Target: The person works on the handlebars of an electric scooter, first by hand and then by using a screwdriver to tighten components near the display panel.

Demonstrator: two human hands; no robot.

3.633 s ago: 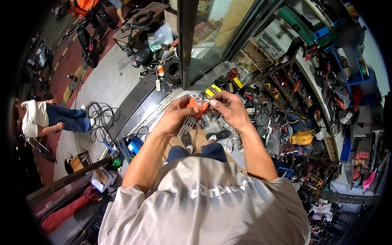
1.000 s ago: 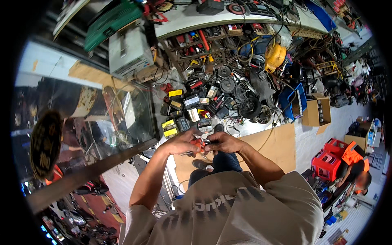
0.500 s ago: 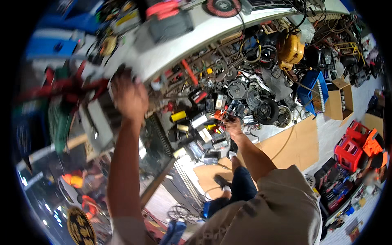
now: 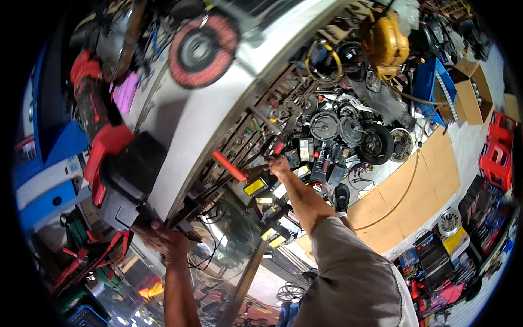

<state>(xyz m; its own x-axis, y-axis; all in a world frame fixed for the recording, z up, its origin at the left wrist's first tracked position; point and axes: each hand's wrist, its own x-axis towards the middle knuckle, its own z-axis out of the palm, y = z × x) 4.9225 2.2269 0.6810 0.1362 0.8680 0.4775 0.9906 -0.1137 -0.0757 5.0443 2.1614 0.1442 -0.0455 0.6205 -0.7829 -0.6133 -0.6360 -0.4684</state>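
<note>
My right hand (image 4: 279,167) reaches into the pile of used parts, its fingers closed at the near end of a black-and-red block (image 4: 276,147). A dark thin piece shows beside the fingertips; what they grip is too small to make out. My left hand (image 4: 164,241) is curled at the near end of the bench, beside the grey base (image 4: 121,213) of a red-and-black cordless tool (image 4: 111,144). A dark piece and black wires (image 4: 211,255) show next to this hand; its fingertips are partly hidden.
A red disc (image 4: 202,50) lies on the white bench (image 4: 190,128). Below are a red bar (image 4: 229,165), yellow-labelled batteries (image 4: 254,187), round metal housings (image 4: 325,126) and a black wheel (image 4: 376,144). Cardboard (image 4: 406,188), a blue crate (image 4: 433,90) and red stools (image 4: 494,161) are right.
The view has swung, bringing the cordless tool and red disc closer. My left hand has come down beside the tool's base. My right hand has shifted left across the pile to the black-and-red block.
</note>
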